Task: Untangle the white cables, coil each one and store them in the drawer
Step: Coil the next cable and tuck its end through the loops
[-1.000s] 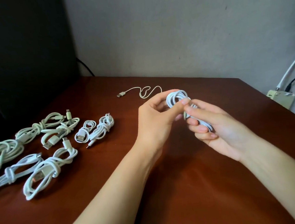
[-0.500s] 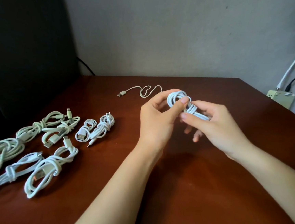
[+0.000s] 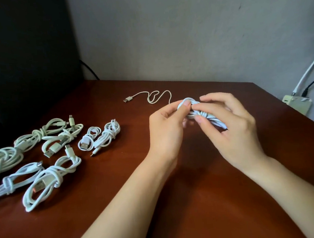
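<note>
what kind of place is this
Probably a desk in a home or small office: a reddish-brown wooden table set against a plain painted wall, with what looks like a pale socket box at the right edge.

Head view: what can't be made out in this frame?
All in the head view:
- held cable: the coil's middle is hidden by fingers of the left hand and right hand.
- leftmost bundles: cut off by the frame's left edge.
- drawer: not in view at all.
</note>
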Tool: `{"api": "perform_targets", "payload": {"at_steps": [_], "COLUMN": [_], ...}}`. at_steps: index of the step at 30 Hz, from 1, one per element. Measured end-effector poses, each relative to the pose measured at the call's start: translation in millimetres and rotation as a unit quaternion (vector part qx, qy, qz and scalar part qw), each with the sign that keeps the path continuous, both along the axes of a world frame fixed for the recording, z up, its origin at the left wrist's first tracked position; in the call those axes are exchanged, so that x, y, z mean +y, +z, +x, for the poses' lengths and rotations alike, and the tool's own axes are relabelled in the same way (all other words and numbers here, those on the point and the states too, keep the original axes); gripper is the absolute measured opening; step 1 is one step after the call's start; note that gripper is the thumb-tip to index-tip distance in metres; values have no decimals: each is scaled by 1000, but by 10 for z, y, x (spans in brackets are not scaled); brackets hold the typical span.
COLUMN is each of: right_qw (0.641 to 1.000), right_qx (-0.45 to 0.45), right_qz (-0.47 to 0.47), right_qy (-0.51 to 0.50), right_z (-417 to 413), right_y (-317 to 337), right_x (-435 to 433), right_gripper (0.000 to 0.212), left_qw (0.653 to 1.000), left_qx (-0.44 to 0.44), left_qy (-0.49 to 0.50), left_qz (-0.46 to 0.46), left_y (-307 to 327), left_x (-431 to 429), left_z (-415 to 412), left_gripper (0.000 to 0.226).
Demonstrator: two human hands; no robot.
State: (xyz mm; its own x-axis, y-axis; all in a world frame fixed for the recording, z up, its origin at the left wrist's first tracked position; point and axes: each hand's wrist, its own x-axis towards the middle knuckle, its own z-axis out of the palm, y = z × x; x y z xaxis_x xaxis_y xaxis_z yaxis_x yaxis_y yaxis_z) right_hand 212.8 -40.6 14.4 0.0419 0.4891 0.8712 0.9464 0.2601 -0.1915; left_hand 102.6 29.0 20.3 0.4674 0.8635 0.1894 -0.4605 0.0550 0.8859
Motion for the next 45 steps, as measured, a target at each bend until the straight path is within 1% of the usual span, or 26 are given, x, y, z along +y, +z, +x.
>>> {"api": "perform_targets", "payload": {"at_steps": [3, 7, 10, 15, 18, 23, 26, 28, 30, 32, 35, 37, 42, 45], "right_qw": [1000, 998, 997, 997, 997, 998, 999, 997, 993, 985, 968, 954, 943, 936], "right_qx": [-18, 8, 16, -8, -13, 8, 24, 58, 109, 155, 227, 275, 313, 331], "right_qz": [-4, -29, -18, 16, 18, 12, -4, -20, -32, -50, -78, -79, -86, -98], "right_qy": [10, 56, 76, 73, 74, 60, 46, 39, 43, 54, 80, 86, 77, 64], "right_z": [30, 86, 126, 118, 107, 58, 32, 33, 11, -24, -59, -50, -33, 3], "right_y": [15, 37, 25, 5, 11, 75, 106, 116, 122, 125, 133, 126, 93, 93], "right_x": [4, -7, -5, 4, 6, -30, -44, -51, -54, -51, -33, -25, 4, 17], "right_gripper": [22, 23, 21, 18, 18, 18, 18, 19, 14, 9, 25, 29, 20, 18], "left_qw": [1000, 999, 999, 1000, 999, 1000, 993, 979, 970, 968, 968, 968, 961, 958], "left_qx": [11, 27, 33, 14, 11, 11, 39, 70, 85, 77, 75, 76, 89, 96], "left_qy": [6, 21, 25, -7, -27, -16, 30, 63, 78, 76, 68, 62, 55, 38], "left_qz": [-1, 22, 32, -15, -19, 19, 107, 179, 216, 226, 229, 230, 255, 268], "left_y": [-22, -55, -72, -55, -49, -29, -41, -52, -52, -49, -49, -69, -106, -107], "left_x": [28, 45, 29, 1, 12, 19, 36, 38, 40, 58, 75, 74, 78, 62], "left_z": [6, 6, 14, 18, -6, -28, -37, -38, -47, -59, -70, -65, -65, -72], "left_gripper": [20, 19, 19, 23, 26, 20, 13, 15, 15, 15, 16, 18, 18, 19]}}
